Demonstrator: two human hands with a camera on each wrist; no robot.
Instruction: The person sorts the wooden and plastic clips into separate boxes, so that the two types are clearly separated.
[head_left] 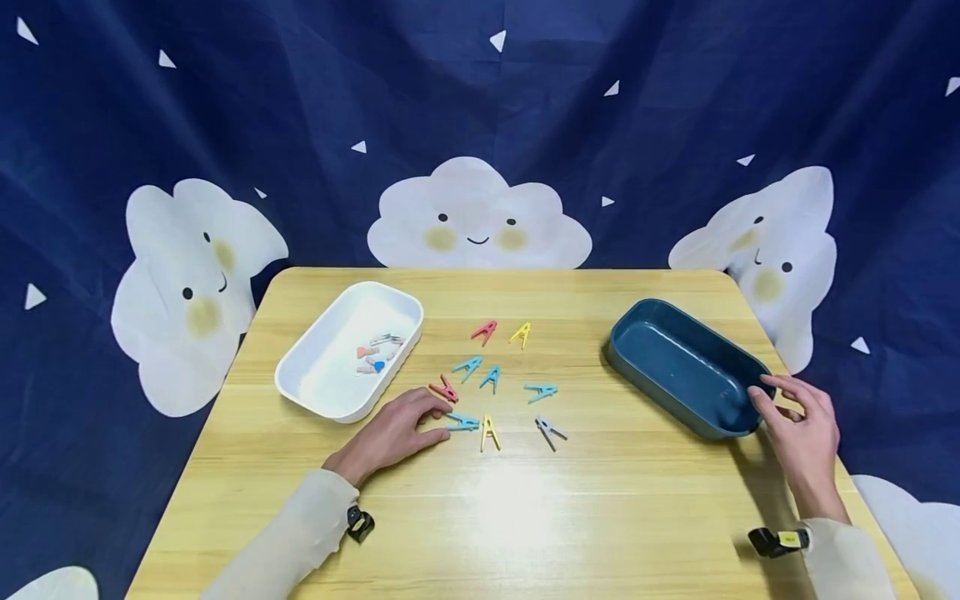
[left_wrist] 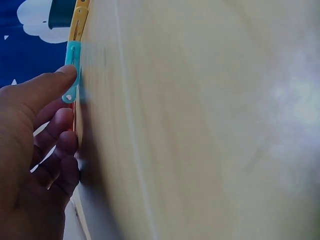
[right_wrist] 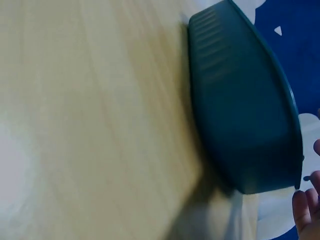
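My left hand [head_left: 397,432] is low over the table, its thumb and index finger pinching the end of a light-blue clothespin [head_left: 463,423]. In the left wrist view, the thumb lies against that clothespin [left_wrist: 73,52], with the other fingers bent below. Close by are a red clothespin [head_left: 444,388] and a yellow clothespin [head_left: 490,433]. My right hand [head_left: 802,429] is at the near right end of a dark teal bin [head_left: 660,392], thumb and fingers apart at its rim. Whether they touch the rim is unclear; nothing shows between them.
A white bin [head_left: 315,367] at left holds several small clips [head_left: 375,358]. Farther back lie another red clothespin [head_left: 486,331] and yellow clothespin [head_left: 522,335]. Blue clothespins [head_left: 491,379] lie mid-table, and a grey clothespin [head_left: 551,432] lies to their right.
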